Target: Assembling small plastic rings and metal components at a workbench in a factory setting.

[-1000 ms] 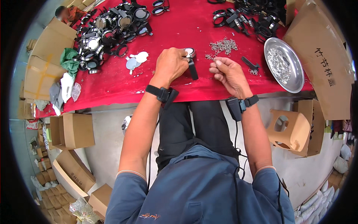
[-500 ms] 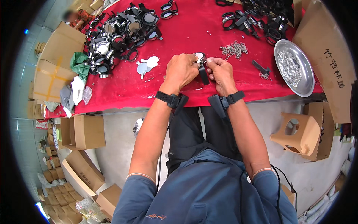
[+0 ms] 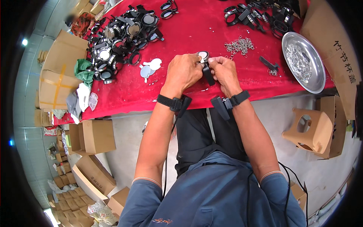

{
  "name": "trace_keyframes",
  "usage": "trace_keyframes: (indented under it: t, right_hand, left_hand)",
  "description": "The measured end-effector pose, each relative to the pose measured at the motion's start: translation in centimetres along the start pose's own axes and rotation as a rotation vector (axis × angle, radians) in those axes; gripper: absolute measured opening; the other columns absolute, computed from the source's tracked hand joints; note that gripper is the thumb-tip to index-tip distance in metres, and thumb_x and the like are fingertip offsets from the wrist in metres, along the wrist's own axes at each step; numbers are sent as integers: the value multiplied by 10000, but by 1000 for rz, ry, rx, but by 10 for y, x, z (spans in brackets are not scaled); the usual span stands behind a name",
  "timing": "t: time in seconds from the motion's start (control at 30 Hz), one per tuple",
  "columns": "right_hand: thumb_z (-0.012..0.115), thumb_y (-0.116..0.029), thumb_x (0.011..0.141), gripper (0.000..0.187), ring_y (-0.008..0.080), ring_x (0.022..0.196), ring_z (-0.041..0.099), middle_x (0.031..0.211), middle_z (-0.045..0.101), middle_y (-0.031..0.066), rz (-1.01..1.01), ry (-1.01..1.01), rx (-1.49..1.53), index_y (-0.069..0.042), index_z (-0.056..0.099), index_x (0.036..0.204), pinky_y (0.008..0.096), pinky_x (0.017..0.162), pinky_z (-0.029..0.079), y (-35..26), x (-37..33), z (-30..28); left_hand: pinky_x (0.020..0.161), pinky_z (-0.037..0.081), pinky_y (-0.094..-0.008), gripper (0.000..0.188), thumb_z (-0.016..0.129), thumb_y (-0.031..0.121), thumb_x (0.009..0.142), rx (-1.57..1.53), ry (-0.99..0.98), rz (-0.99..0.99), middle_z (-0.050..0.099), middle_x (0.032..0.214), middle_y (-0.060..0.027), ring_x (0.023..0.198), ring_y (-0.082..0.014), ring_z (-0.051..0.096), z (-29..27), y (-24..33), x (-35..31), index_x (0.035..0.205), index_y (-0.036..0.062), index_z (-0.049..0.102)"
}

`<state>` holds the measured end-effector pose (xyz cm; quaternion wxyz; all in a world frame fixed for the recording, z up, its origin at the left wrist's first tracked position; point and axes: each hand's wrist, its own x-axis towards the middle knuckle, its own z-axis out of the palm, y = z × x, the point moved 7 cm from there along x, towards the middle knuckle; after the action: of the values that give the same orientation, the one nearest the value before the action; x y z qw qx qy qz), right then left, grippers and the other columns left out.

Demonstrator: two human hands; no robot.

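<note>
Over the red-covered table (image 3: 189, 34), near its front edge, my left hand (image 3: 183, 73) grips a round black-rimmed lid (image 3: 204, 56) with a pale disc in it. A black strap (image 3: 208, 76) hangs from the lid toward me. My right hand (image 3: 225, 72) is closed in a pinch at the lid's right side, by the strap's upper end; whether a small part is between its fingertips is hidden. Left of my hands lie several loose pale discs (image 3: 155, 64). Small metal clips (image 3: 239, 46) are heaped beyond my right hand, and a loose black strap (image 3: 267, 62) lies to their right.
A large pile of lids (image 3: 121, 38) covers the table's left, another pile (image 3: 261, 17) its far right. A metal tray (image 3: 320, 81) holds small metal parts. Cardboard boxes (image 3: 56, 72) flank the table; a tan stool (image 3: 310, 128) stands right on the floor.
The whole view has shifted slightly. Both hands stay at the lid with nearly the same grip, and the strap still hangs down.
</note>
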<state>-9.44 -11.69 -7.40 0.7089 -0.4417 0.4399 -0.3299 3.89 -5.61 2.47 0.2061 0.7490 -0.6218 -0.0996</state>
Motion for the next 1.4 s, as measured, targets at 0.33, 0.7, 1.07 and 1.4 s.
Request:
trace_keyframes:
  t: [0.33,0.7,1.07,1.4]
  right_hand:
    - [780,-173,984,212,146,774,701,846,774,72,-125,111,-87,32,817,1022,342,697,554,10,12,-1]
    - [778,-194,972,202,194,758,727,841,786,119,-92,63,-94,3,819,992,380,713,569,13,18,-3]
    - [786,-153,986,180,141,783,727,868,798,83,-234,78,-145,13,816,1049,334,719,577,6,0,-4]
    - [793,-117,954,222,222,818,750,935,790,127,-472,134,-299,9,823,1135,360,775,595,-5,-9,-6]
  left_hand:
    - [912,625,-502,348,659,149,889,85,2,52,796,1208,-203,942,-440,780,3,1,2,1155,26,846]
    - [840,618,-524,337,658,144,872,51,40,52,777,992,-263,871,-469,762,3,7,0,1126,34,849]
    - [855,629,-501,303,693,124,873,-16,159,111,788,1069,-258,917,-455,772,4,0,-8,1111,13,843]
    - [852,642,-467,340,681,137,870,-64,154,39,792,1092,-264,904,-441,789,5,1,-8,1137,3,846]
